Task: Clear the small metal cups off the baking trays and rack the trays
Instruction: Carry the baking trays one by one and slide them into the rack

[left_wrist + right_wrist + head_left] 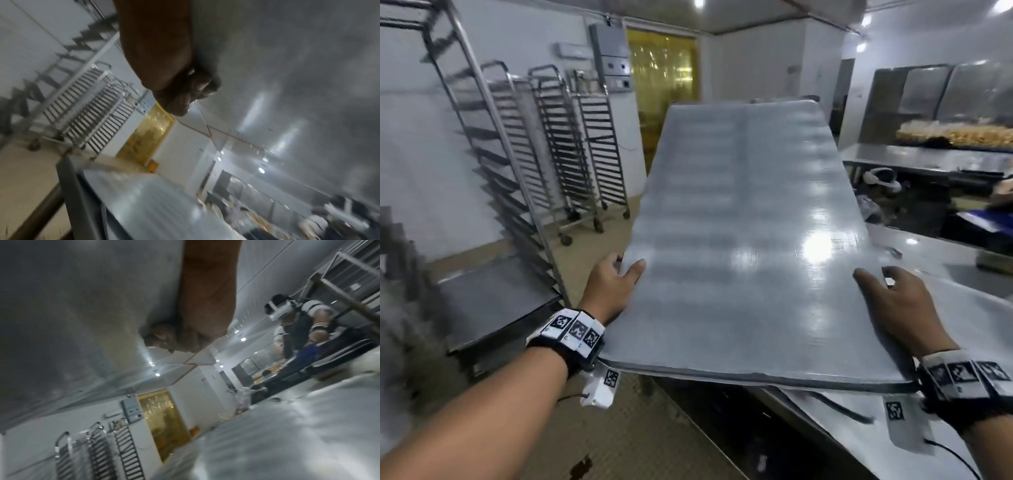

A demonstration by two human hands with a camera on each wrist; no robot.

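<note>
- Here, in the head view, a large baking tray (739, 240) is held up in the air between both hands, above the edge of the steel desk (962, 308) that lies to the right and below it.
- The left hand (609, 291) grips the tray's left long edge near the near corner, thumb lying on top and fingers tucked under; the right hand (897, 308) grips the right long edge the same way, thumb on top.
- The tray's long axis runs away from the person, its far short end raised higher than the near end, pointing toward the yellow strip curtain (661, 75).
- Its surface is bare, dull grey metal with faint cross bands and bright glare from the ceiling lights.
- A tall trolley rack (493, 164) stands to the left, with more racks behind it.
- In the left wrist view, the fingers (185, 91) curl against the tray's scuffed grey underside (287, 65), which fills the upper right.
- In the right wrist view, the fingers (170, 337) curl under the tray's underside (72, 321), which fills the upper left; the desk (287, 434) shines below, blurred.
</note>
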